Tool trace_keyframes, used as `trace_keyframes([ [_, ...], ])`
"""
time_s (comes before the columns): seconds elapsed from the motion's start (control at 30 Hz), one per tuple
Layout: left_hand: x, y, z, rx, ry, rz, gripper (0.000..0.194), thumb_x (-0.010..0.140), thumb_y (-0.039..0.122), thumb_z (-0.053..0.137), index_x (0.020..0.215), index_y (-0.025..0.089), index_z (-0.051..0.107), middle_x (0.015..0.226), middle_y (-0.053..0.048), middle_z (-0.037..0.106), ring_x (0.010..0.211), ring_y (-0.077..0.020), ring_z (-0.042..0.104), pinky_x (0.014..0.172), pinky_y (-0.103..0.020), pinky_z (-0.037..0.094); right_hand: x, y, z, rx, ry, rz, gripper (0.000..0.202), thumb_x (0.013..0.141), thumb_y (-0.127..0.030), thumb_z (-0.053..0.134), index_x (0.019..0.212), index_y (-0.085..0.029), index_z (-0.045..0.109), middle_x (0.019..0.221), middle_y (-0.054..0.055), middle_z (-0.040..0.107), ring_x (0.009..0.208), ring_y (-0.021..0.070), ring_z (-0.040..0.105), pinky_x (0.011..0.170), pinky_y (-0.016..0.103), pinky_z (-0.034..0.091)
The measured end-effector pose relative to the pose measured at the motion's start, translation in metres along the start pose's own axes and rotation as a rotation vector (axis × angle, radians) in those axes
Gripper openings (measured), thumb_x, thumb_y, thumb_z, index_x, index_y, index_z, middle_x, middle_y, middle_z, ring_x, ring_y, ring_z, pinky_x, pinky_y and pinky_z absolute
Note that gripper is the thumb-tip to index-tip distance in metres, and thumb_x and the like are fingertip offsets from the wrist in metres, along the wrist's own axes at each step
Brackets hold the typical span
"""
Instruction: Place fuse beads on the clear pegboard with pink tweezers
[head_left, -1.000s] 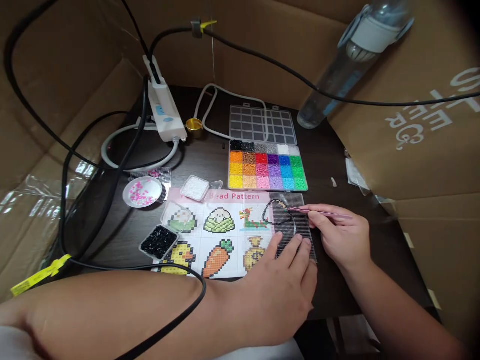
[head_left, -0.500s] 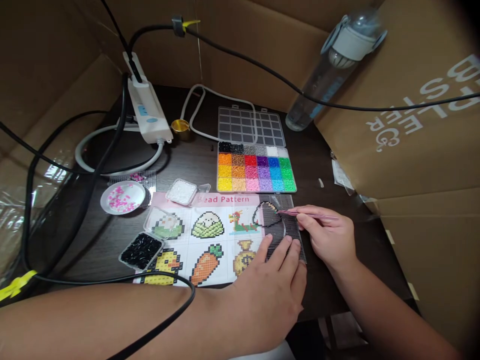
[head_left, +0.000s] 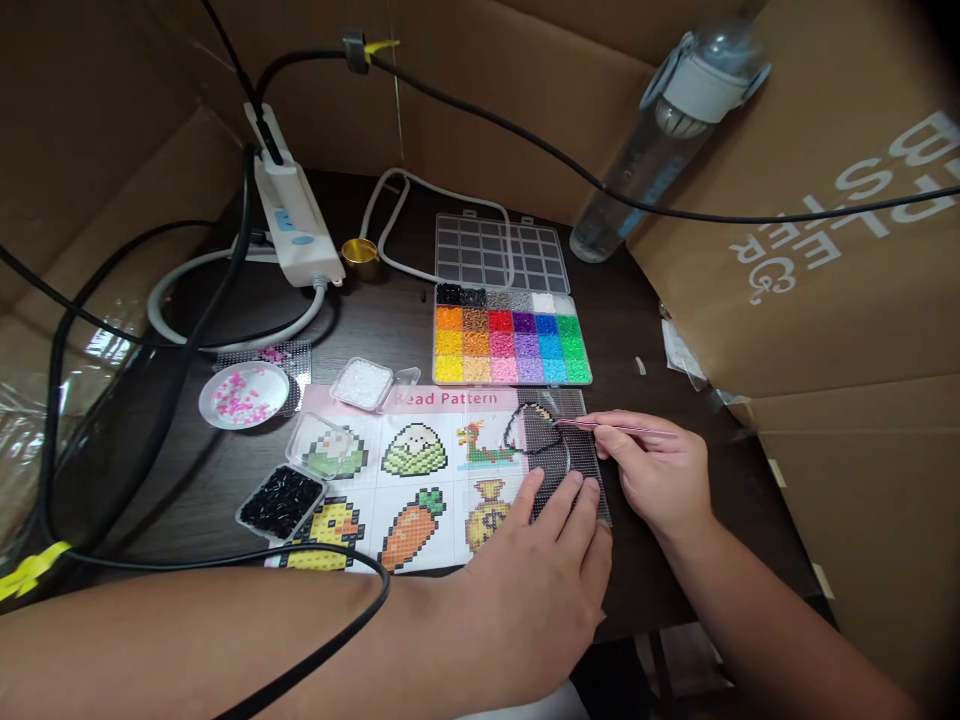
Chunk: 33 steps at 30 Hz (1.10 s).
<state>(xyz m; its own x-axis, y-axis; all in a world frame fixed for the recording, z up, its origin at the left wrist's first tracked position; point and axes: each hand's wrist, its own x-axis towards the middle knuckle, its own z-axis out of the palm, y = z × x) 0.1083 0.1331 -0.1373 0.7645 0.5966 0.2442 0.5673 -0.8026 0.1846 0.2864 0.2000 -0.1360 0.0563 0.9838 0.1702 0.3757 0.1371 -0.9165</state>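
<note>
My right hand (head_left: 660,465) pinches pink tweezers (head_left: 634,430), whose tips reach the right side of a black bead outline (head_left: 512,432) on the clear pegboard (head_left: 581,455). A few peach beads (head_left: 541,412) sit inside the top of that outline. I cannot make out whether the tips hold a bead. Flat on the lower part of the pegboard lies my left hand (head_left: 536,580), fingers apart and holding nothing. Under the board is the bead pattern sheet (head_left: 360,397), printed with a dragon boat, a carrot and other pictures.
Behind the sheet stands an open bead box (head_left: 514,338) sorted by colour. To the left are a tub of black beads (head_left: 281,503), a tub of white beads (head_left: 361,384) and a dish (head_left: 244,396) of pink beads. A bottle (head_left: 637,160) leans at the back; a black cable (head_left: 330,630) crosses my left forearm.
The tweezer tips have shifted very slightly to the right at the bead outline. My left hand stays where it was on the pegboard.
</note>
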Motion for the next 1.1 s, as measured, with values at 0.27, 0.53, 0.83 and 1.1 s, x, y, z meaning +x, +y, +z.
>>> trace_keyframes([
  [0.27, -0.002, 0.001, -0.001, 0.003, -0.008, 0.003, 0.054, 0.097, 0.044, 0.034, 0.136, 0.01, 0.051, 0.149, -0.019, 0.046, 0.141, -0.0346, 0.037, 0.113, -0.056, 0.018, -0.001, -0.002, 0.0, -0.027, 0.016, 0.012, 0.012, 0.085, -0.024, 0.069, 0.086, -0.024, 0.081, 0.09, 0.003, 0.079, 0.071, 0.0143, 0.072, 0.069, 0.026, 0.062],
  [0.53, -0.001, 0.0, 0.0, -0.007, -0.014, 0.003, 0.055, 0.097, 0.045, 0.034, 0.136, 0.01, 0.051, 0.15, -0.019, 0.045, 0.141, -0.0342, 0.037, 0.113, -0.056, 0.019, 0.0, -0.001, 0.001, -0.064, 0.009, 0.025, 0.012, 0.085, -0.026, 0.069, 0.086, -0.022, 0.08, 0.091, 0.005, 0.079, 0.075, 0.0179, 0.074, 0.069, 0.029, 0.063],
  [0.83, -0.002, 0.0, 0.0, -0.007, -0.02, 0.005, 0.055, 0.098, 0.044, 0.032, 0.137, 0.01, 0.05, 0.151, -0.019, 0.044, 0.141, -0.0344, 0.037, 0.113, -0.057, 0.019, 0.001, 0.0, 0.0, -0.015, 0.017, 0.032, 0.011, 0.084, -0.026, 0.071, 0.087, -0.025, 0.081, 0.088, 0.003, 0.079, 0.068, 0.0139, 0.07, 0.062, 0.024, 0.06],
  [1.1, -0.001, 0.0, -0.003, 0.003, -0.047, 0.012, 0.055, 0.098, 0.042, 0.032, 0.138, 0.009, 0.049, 0.151, -0.02, 0.043, 0.141, -0.0358, 0.037, 0.113, -0.057, 0.022, 0.003, 0.008, -0.002, 0.259, 0.076, 0.103, 0.012, 0.079, -0.028, 0.076, 0.083, -0.018, 0.078, 0.088, 0.01, 0.077, 0.055, 0.012, 0.057, 0.05, 0.027, 0.049],
])
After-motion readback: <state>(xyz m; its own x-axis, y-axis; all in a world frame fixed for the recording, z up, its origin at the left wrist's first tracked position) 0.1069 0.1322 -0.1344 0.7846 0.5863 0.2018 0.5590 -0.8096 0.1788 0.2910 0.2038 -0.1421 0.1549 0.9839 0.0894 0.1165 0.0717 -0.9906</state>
